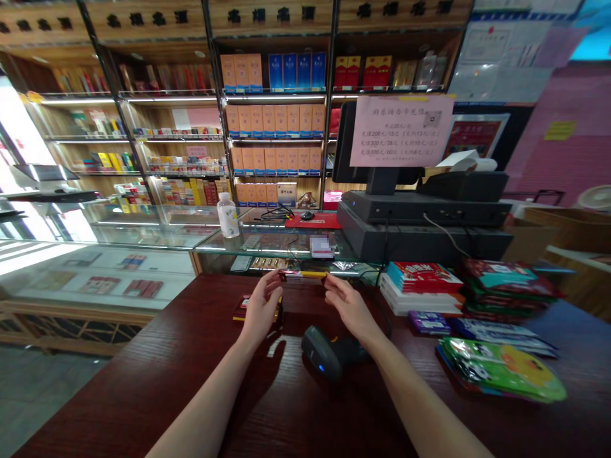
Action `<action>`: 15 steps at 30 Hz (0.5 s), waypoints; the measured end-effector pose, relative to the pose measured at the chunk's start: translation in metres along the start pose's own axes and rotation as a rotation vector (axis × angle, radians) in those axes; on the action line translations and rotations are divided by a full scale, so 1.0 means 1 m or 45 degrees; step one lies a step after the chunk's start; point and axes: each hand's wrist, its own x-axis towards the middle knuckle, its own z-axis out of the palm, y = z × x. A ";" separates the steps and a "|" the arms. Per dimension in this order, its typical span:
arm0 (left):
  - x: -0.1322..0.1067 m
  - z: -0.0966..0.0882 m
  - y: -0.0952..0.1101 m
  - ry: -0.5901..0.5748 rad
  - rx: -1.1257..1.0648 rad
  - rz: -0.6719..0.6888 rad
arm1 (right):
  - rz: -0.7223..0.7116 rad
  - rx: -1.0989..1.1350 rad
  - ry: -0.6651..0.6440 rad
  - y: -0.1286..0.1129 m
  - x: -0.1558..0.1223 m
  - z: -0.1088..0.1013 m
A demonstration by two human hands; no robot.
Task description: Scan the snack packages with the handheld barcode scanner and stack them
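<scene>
Head view: beyond the dark, rounded scanner [321, 353], its smooth casing lit by a small blue light, a slim red-and-yellow packet [312, 275] spans two bare hands nearly edge-on. Left of the scanner and farther off, the left hand [261, 304] grasps one end in its fingertips; to the scanner's far right, the right hand [351, 308] has loosely curved fingers at the other end, though I cannot tell how firmly they grip. Under both lies a glossy, red-brown wood-grained table [191, 372]. Right of the scanner sit a shiny green pouch [506, 370], a small purple packet [428, 322] and stacked red-and-white boxes [420, 283]. Farther beyond it, a pink paper sheet [401, 130] covers a monitor, reading "游乐场办卡充值", with "200元/15次", "300元/28次" and "500元/60次" below. Past the glass counter [258, 244], wooden shelf headers [272, 14] read "名烟名酒".
</scene>
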 end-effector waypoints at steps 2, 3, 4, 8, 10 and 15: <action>-0.001 0.000 0.005 0.027 -0.021 -0.038 | -0.007 0.035 0.022 -0.001 -0.002 0.001; -0.002 0.000 0.007 0.046 -0.021 -0.063 | 0.000 0.060 0.037 -0.002 -0.004 0.003; -0.002 0.000 0.008 0.066 -0.018 -0.092 | 0.011 0.090 0.057 -0.002 -0.005 0.004; -0.004 -0.001 0.011 0.147 -0.020 -0.205 | 0.061 0.228 0.151 -0.004 -0.009 0.009; -0.004 -0.001 0.013 0.169 -0.051 -0.220 | 0.073 0.261 0.183 -0.005 -0.010 0.010; -0.005 0.000 0.017 0.085 -0.133 -0.305 | 0.081 0.223 0.253 -0.005 -0.010 0.007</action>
